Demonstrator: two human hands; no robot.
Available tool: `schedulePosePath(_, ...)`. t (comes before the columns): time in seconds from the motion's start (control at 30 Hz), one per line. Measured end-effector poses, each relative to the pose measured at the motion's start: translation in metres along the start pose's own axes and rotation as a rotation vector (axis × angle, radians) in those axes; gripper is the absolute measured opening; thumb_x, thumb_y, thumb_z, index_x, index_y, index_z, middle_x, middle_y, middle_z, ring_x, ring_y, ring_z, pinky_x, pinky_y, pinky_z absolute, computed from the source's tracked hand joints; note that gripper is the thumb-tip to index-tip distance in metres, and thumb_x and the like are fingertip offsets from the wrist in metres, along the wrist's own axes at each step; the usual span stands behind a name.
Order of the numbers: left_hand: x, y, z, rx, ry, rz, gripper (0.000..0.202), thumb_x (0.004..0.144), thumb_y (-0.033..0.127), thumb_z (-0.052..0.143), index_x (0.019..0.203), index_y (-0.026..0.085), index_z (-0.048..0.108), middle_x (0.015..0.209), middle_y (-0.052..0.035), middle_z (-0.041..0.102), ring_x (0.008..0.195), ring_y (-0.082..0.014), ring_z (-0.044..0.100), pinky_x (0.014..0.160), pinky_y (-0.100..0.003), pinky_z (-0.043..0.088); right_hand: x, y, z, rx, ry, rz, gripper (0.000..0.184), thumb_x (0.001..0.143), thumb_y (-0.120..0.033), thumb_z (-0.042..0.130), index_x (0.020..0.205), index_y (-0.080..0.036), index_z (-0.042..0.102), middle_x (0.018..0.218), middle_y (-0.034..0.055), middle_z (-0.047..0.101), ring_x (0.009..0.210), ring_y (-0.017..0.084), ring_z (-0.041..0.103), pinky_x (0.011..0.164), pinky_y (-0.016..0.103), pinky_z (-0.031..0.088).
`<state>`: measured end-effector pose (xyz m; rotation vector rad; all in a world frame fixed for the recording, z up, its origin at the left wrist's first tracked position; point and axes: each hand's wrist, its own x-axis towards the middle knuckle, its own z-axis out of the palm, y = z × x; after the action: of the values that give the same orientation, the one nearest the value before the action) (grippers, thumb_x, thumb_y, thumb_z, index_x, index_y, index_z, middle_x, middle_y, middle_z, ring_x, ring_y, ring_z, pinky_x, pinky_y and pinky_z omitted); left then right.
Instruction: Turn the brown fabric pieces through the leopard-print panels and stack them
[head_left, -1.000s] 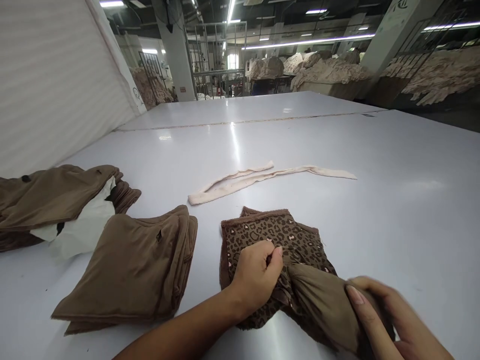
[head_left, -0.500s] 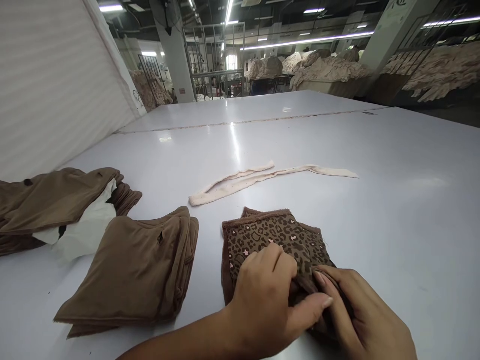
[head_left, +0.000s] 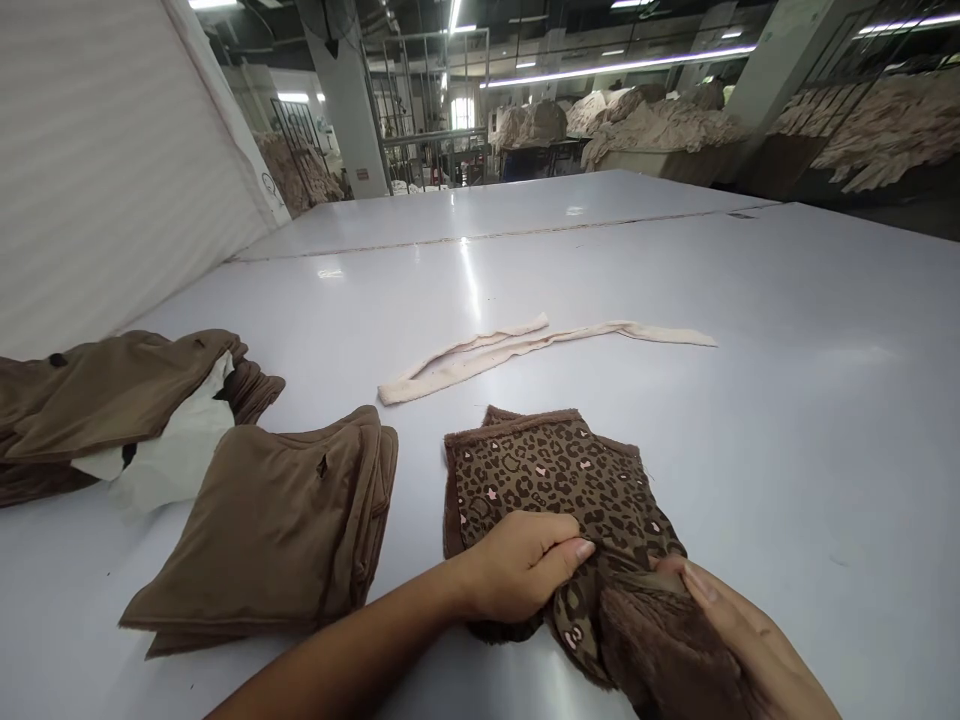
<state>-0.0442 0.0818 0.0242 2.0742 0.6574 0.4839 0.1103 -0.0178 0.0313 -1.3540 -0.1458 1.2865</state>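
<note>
A leopard-print fabric piece with a brown fuzzy lining lies in front of me, its near part bunched up and folded over. My left hand is closed on its near edge, thumb pressed against the fingers. At the lower right, my right hand pinches the turned-back part, where the brown fuzzy side shows. Some of the right fingers are hidden under the cloth. Left of the print piece sits a stack of plain brown fabric pieces; the top one has a small dark slit.
Another pile of brown pieces lies at the far left, with a whitish sheet among it. A pale fabric strip stretches across the white table. Heaped cloth and a pillar stand beyond.
My left hand has moved down and closed on the print piece's edge. My right hand has shifted slightly right and down, and more of the fuzzy brown side now shows.
</note>
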Motion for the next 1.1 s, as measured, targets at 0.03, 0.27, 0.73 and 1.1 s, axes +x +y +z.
schedulePosePath(0.03, -0.001, 0.007, -0.002, 0.01, 0.0, -0.031, 0.03, 0.092, 0.028, 0.034, 0.064, 0.018, 0.032, 0.065, 0.0029, 0.041, 0.061, -0.0099, 0.041, 0.057, -0.021, 0.032, -0.001, 0.0, 0.002, 0.027, 0.039, 0.003, 0.031, 0.061, -0.041, 0.077, 0.086, -0.025, 0.067, 0.082, -0.0024, 0.071, 0.076, 0.017, 0.066, 0.065, 0.019, 0.054)
schedulePosePath(0.27, -0.003, 0.034, -0.002, 0.056, 0.149, -0.132, 0.036, 0.089, 0.036, 0.043, 0.06, 0.017, 0.034, 0.065, 0.0028, 0.043, 0.063, -0.0108, 0.041, 0.058, -0.024, 0.029, 0.012, -0.013, -0.003, -0.536, 0.02, -0.439, 0.039, 0.071, -0.056, 0.061, 0.09, -0.022, 0.062, 0.09, 0.0055, 0.065, 0.086, 0.024, 0.061, 0.074, 0.03, 0.052)
schedulePosePath(0.73, -0.008, 0.009, 0.0, -0.632, -0.08, -0.359, 0.046, 0.087, 0.051, 0.039, 0.057, 0.015, 0.043, 0.053, 0.0023, 0.042, 0.051, -0.0089, 0.041, 0.05, -0.021, 0.035, 0.024, -0.032, -0.013, -1.322, -0.614, -1.255, 0.022, 0.092, -0.017, 0.039, 0.072, -0.021, 0.045, 0.067, 0.0009, 0.049, 0.062, 0.014, 0.048, 0.056, 0.026, 0.041)
schedulePosePath(1.1, -0.007, 0.058, 0.001, 0.279, 0.354, 0.2, 0.015, 0.087, 0.03, 0.044, 0.085, 0.018, 0.051, 0.079, -0.0044, 0.056, 0.074, -0.0174, 0.053, 0.066, -0.029, 0.041, 0.018, -0.021, -0.008, -0.982, -0.449, -0.868, 0.03, 0.093, -0.032, 0.036, 0.066, -0.021, 0.044, 0.064, 0.0004, 0.049, 0.059, 0.014, 0.051, 0.056, 0.023, 0.045)
